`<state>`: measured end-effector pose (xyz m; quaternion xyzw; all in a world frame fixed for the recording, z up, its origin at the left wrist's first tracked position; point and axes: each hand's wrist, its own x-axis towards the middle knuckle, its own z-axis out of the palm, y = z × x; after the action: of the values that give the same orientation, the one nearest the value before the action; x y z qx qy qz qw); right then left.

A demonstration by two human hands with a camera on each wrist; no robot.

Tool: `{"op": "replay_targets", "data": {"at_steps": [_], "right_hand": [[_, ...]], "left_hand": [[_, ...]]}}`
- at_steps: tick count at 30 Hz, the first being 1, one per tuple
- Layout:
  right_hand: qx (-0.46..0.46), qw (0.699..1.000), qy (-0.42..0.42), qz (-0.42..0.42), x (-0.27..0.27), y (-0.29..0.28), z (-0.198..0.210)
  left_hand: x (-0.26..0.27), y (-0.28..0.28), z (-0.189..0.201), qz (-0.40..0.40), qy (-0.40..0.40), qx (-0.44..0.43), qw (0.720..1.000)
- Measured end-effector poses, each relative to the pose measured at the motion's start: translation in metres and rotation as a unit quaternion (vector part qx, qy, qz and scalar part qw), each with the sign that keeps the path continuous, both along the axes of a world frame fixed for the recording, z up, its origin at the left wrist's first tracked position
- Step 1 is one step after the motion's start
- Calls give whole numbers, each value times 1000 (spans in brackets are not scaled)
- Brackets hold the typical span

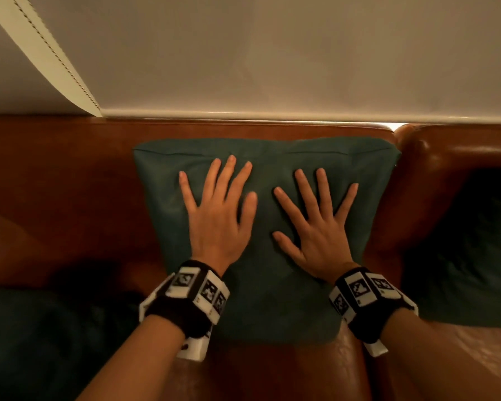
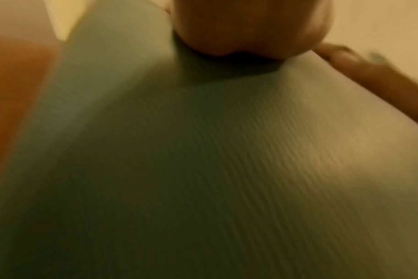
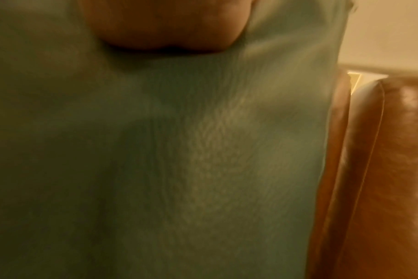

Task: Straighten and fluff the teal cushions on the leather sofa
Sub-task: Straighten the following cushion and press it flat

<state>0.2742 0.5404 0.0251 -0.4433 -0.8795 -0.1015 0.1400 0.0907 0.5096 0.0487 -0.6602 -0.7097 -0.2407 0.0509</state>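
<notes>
Pressing down flat on one teal cushion [image 1: 263,285] — that's what both hands are doing here. The left hand [image 1: 219,218] and right hand [image 1: 315,227] lie side by side on its face, fingers straight and spread, palms on the fabric, neither one gripping anything. The cushion leans upright against the backrest of the brown leather sofa [image 1: 58,183], its top edge just below the top of the backrest and its near edge on the seat.

Count so far: three teal cushions in the head view. The one under the hands, a second cushion [image 1: 472,247] just to the right of it in shadow, and a third cushion [image 1: 41,337] at the near left, very dark and hard to make out. Two wrist bands [image 1: 198,290] with black-and-white markers, one per wrist.

Behind the sofa there's a plain pale wall [image 1: 272,53] — with one white strip [image 1: 41,44] running diagonally at the far left.

Both wrist views are blurry, mostly teal fabric with the heel of each palm on it.
</notes>
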Motion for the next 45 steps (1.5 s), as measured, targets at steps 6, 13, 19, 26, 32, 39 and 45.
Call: {"op": "replay_targets", "data": {"at_steps": [6,13,19,26,32,39,45], "right_hand": [[2,988,138,-74,18,13,32],[-23,980,199,-16,70,53,62],[-12,968,252,-4,83,50,90],[-49,955,247,-155,74,49,76],[6,965,225,-131,58,-6,55],[-75,982,150,-89,54,-12,39],[-276,740,587,-174,71,-2,36]], "left_hand": [[-57,2,23,0,11,49,999],[-117,-18,28,-53,-39,69,995],[-106,-15,51,-37,-54,121,990],[-73,-9,43,84,-65,93,990],[-56,-45,21,42,-52,75,995],[-56,-56,4,-19,13,-49,999],[-44,-56,14,97,-379,61,918]]}}
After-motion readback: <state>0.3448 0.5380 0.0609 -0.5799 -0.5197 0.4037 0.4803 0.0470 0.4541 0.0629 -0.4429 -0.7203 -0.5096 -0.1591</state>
